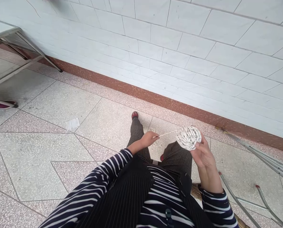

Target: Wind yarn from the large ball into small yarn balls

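In the head view, my right hand grips a wound ball of whitish cord with dark flecks, its thumb pressed on the near side. A thin strand runs from the ball across to my left hand, which pinches its end between closed fingers. The strand looks taut. Both hands are held in front of my body, above my legs. On the floor beyond my left hand lies a loose heap of pale cord or shreds, partly hidden by the hand and legs.
A metal-framed table stands at the left, with a dark red shoe beside its leg. A white scrap lies on the floor. Ahead rises a tiled wall. Metal poles and a tubular metal frame are at the right.
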The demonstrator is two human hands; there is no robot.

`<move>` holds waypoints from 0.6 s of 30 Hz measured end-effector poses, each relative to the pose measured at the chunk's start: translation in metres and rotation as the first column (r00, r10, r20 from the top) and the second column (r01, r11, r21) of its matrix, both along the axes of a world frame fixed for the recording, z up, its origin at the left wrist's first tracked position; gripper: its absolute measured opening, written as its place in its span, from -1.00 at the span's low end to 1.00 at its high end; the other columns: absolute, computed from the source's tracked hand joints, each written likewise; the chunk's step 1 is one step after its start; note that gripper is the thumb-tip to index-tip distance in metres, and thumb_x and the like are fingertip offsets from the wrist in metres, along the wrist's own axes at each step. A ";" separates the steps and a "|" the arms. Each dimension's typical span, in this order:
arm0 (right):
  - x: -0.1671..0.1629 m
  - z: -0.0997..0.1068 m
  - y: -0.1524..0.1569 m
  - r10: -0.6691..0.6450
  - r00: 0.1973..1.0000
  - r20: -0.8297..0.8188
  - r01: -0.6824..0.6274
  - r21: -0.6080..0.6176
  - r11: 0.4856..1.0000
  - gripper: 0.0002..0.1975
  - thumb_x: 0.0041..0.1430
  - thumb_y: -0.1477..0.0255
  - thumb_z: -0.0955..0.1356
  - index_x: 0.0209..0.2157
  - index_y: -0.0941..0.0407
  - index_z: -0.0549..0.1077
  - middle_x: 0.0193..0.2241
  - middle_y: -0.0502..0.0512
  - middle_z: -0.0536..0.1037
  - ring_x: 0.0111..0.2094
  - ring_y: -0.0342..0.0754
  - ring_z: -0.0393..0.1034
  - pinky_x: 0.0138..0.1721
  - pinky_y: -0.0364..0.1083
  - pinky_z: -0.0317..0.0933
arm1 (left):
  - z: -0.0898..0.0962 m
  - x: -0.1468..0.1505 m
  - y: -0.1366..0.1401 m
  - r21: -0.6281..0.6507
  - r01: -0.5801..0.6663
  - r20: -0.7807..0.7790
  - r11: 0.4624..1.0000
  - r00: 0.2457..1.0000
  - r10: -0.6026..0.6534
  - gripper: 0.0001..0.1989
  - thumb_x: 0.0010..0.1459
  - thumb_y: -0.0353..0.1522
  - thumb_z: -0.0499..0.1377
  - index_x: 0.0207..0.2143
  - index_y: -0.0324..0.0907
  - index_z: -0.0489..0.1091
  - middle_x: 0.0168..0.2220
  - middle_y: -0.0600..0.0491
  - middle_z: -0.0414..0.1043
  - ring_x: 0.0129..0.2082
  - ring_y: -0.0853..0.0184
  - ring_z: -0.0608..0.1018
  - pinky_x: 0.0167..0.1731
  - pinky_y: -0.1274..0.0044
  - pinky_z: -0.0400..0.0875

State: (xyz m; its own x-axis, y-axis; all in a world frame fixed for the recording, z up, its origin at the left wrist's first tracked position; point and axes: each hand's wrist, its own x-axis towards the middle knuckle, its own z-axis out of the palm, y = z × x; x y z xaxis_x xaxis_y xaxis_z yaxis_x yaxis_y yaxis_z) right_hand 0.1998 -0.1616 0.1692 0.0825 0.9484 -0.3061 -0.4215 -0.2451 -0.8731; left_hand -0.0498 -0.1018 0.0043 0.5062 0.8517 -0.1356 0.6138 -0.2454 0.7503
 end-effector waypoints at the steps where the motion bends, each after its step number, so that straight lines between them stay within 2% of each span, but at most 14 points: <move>1: 0.000 0.007 -0.003 0.014 1.000 -0.015 -0.014 0.010 1.000 -0.28 -0.21 0.40 0.57 0.10 -0.02 0.48 0.19 0.14 0.46 0.17 0.21 0.38 0.22 0.24 0.27 | -0.003 0.000 0.003 -0.012 -0.014 0.027 1.000 1.000 0.014 -0.80 0.32 -0.30 0.16 -0.21 -0.16 0.58 -0.19 0.00 0.63 -0.15 0.24 0.59 0.04 0.42 0.37; 5: 0.002 0.037 -0.016 0.022 1.000 -0.021 -0.020 0.081 0.997 -0.27 -0.19 0.35 0.55 0.12 -0.01 0.49 0.21 0.17 0.45 0.22 0.26 0.33 0.30 0.28 0.16 | -0.012 0.007 0.009 -0.042 -0.065 0.169 0.997 0.983 0.071 -0.79 0.30 -0.28 0.16 -0.20 -0.18 0.56 -0.05 -0.02 0.58 -0.04 0.24 0.57 0.03 0.48 0.38; 8: 0.006 0.049 -0.027 -0.009 1.000 -0.004 0.010 0.120 0.993 -0.31 -0.11 0.26 0.51 0.13 0.03 0.48 0.16 0.22 0.49 0.24 0.27 0.32 0.34 0.28 0.09 | -0.016 0.014 0.010 -0.168 -0.115 0.185 0.979 0.972 0.146 -0.76 0.29 -0.26 0.14 -0.22 -0.20 0.55 -0.12 0.00 0.58 -0.09 0.26 0.57 -0.06 0.52 0.40; 10: 0.009 0.051 -0.033 -0.044 0.999 0.021 0.041 0.120 0.992 -0.32 -0.08 0.26 0.50 0.14 0.02 0.47 0.15 0.21 0.50 0.22 0.26 0.34 0.34 0.28 0.08 | -0.016 0.016 0.010 -0.228 -0.116 0.156 0.967 0.976 0.154 -0.74 0.29 -0.25 0.12 -0.23 -0.21 0.55 -0.22 0.02 0.58 -0.19 0.28 0.56 -0.16 0.54 0.39; 14: 0.014 0.049 -0.036 -0.142 0.986 0.088 0.130 0.123 0.984 -0.36 -0.06 0.31 0.48 0.13 -0.01 0.46 0.17 0.17 0.47 0.18 0.22 0.36 0.32 0.28 0.09 | -0.011 0.016 0.009 -0.209 -0.065 0.033 0.976 0.997 0.073 -0.69 0.30 -0.23 0.08 -0.33 -0.21 0.53 -0.42 0.07 0.50 -0.37 0.33 0.47 -0.31 0.56 0.30; 18: 0.019 0.043 -0.014 -0.214 0.965 0.150 0.182 0.199 0.963 -0.30 -0.21 0.42 0.54 0.07 -0.01 0.46 0.10 0.13 0.48 0.13 0.17 0.36 0.25 0.24 0.18 | -0.001 0.014 0.000 -0.156 0.028 -0.057 0.987 0.998 -0.038 -0.71 0.31 -0.28 0.04 -0.38 -0.18 0.49 -0.48 0.08 0.46 -0.44 0.35 0.43 -0.39 0.58 0.20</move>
